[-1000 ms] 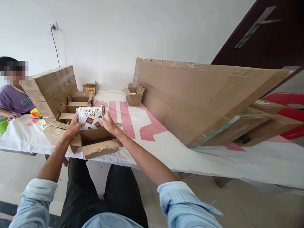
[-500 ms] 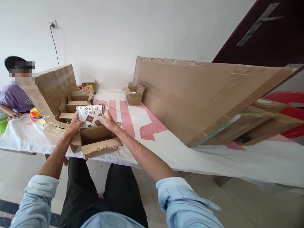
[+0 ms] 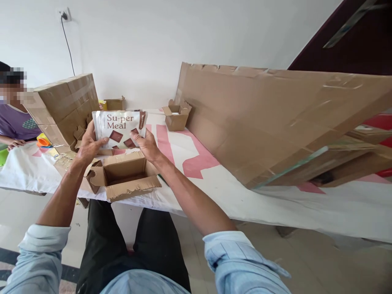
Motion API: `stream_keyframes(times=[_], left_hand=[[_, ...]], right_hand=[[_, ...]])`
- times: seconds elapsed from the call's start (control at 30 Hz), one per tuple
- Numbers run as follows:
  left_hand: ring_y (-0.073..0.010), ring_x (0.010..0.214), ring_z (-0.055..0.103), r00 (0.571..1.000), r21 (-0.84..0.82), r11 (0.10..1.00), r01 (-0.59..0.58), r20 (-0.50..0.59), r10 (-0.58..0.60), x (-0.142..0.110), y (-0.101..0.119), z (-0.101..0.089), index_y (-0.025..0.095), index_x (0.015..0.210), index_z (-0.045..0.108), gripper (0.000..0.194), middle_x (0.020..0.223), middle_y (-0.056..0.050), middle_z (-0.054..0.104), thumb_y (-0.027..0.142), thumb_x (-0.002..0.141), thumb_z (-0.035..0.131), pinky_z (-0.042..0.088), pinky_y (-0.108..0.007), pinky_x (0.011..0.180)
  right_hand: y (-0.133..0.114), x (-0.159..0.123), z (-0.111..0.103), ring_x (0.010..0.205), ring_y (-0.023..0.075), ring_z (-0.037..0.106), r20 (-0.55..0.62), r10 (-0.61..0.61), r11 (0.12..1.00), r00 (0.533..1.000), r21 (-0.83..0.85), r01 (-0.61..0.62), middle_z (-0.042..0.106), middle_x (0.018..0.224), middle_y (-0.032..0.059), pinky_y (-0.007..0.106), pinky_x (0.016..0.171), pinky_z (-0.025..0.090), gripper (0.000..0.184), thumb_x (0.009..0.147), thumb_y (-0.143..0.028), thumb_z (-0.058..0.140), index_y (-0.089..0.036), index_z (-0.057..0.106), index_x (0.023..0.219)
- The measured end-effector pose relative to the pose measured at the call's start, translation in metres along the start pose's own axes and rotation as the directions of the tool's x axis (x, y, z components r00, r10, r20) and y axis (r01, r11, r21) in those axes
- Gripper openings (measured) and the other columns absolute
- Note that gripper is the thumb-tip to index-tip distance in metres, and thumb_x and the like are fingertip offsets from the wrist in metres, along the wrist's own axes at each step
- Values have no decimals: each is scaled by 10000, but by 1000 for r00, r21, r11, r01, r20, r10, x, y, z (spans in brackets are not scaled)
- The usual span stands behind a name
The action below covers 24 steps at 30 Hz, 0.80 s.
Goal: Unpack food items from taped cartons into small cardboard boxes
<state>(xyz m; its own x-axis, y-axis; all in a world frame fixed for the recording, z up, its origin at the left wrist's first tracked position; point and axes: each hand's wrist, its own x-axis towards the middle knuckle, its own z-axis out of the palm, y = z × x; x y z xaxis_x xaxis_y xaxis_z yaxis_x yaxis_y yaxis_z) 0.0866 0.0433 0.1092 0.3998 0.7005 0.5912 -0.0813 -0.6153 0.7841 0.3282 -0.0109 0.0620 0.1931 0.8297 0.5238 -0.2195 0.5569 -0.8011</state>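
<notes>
1. Raised since the earlier frame, the pouch (image 3: 120,130) is near the open box (image 3: 131,187) at the bench (image 3: 245,204)'s front edge.
2. Left hand (image 3: 88,148) and right hand (image 3: 149,145) grip its sides, arms outstretched.
3. It reads "Su-per Meal".

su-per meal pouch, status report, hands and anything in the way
Left hand and right hand: both holding pouch by its sides. Pouch: held up, lettering upright. Open box lower in view, right end partly behind right forearm.

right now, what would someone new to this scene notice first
The white "Su-per Meal" packet, held up between the left hand and right hand near an open box. Next, the large cardboard panel tilted to the right, and the stacked boxes at the left.
</notes>
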Motion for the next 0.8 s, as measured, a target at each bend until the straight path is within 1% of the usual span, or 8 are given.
stream_keyframes(times=[0.07, 0.13, 0.2, 0.27, 0.33, 0.43, 0.67, 0.8], left_hand=[[-386, 1366, 755, 998, 50, 999, -21, 53, 18, 0, 13, -2, 303, 1740, 477, 1031, 1515, -127, 756, 615, 882, 955, 685, -498, 1081], [-375, 1300, 778, 994, 166, 986, 5, 103, -23, -6, 20, -7, 312, 1773, 447, 1029, 1476, -140, 762, 684, 924, 895, 687, -521, 1054], [-377, 1263, 782, 982, 365, 930, 53, 153, -115, -18, 20, -17, 284, 1716, 547, 932, 1448, -159, 771, 742, 953, 825, 673, -548, 1059], [-398, 1291, 764, 944, 593, 801, 86, 208, -255, -32, 15, -28, 260, 1573, 694, 781, 1429, -159, 789, 773, 986, 742, 633, -575, 1120], [-423, 1327, 744, 880, 767, 638, 68, 256, -401, -46, 8, -36, 249, 1426, 783, 672, 1397, -150, 806, 768, 1016, 663, 585, -593, 1177], [-423, 1352, 722, 811, 871, 490, -24, 304, -500, -62, 0, -43, 243, 1273, 820, 578, 1391, -149, 786, 719, 1053, 574, 544, -609, 1203], [-350, 1308, 730, 810, 860, 509, -35, 323, -489, -81, 9, -72, 278, 1095, 840, 477, 1395, -107, 769, 657, 1069, 551, 543, -521, 1202], [-354, 1270, 753, 784, 846, 533, 9, 325, -529, -78, 17, -87, 291, 1069, 866, 530, 1356, -103, 798, 739, 1029, 584, 581, -492, 1168]], right_hand=[[-6, -2, 0, 974, 267, 831, -22, 34, 994, 999, 104, -32, 876, 1066, 36, 470, 961, 731, 571, 843, -689, 935, -245, 755, 1152], [-7, -7, -3, 1051, 278, 842, -94, 26, 985, 995, 170, -10, 881, 1105, 42, 464, 984, 731, 584, 825, -673, 961, -247, 765, 1174], [-5, -14, -10, 1172, 293, 836, -174, 9, 980, 985, 198, 26, 883, 1175, 55, 480, 1055, 716, 589, 820, -639, 975, -254, 769, 1215], [1, -20, -17, 1250, 299, 822, -230, 16, 977, 973, 210, 33, 883, 1213, 60, 499, 1113, 696, 604, 820, -611, 977, -260, 765, 1263], [8, -25, -24, 1250, 294, 825, -272, 50, 975, 961, 221, 12, 887, 1208, 57, 503, 1128, 690, 627, 810, -597, 980, -265, 762, 1295], [16, -28, -30, 1213, 286, 837, -306, 87, 972, 948, 234, -14, 894, 1183, 48, 497, 1118, 695, 639, 786, -590, 990, -270, 770, 1293], [18, -26, -43, 1277, 287, 822, -320, 20, 982, 947, 187, 42, 885, 1234, 60, 500, 1198, 654, 608, 828, -590, 970, -268, 780, 1308], [20, -27, -53, 1227, 302, 840, -327, 46, 986, 944, 169, 11, 882, 1238, 63, 524, 1117, 698, 575, 848, -603, 963, -276, 782, 1286]])
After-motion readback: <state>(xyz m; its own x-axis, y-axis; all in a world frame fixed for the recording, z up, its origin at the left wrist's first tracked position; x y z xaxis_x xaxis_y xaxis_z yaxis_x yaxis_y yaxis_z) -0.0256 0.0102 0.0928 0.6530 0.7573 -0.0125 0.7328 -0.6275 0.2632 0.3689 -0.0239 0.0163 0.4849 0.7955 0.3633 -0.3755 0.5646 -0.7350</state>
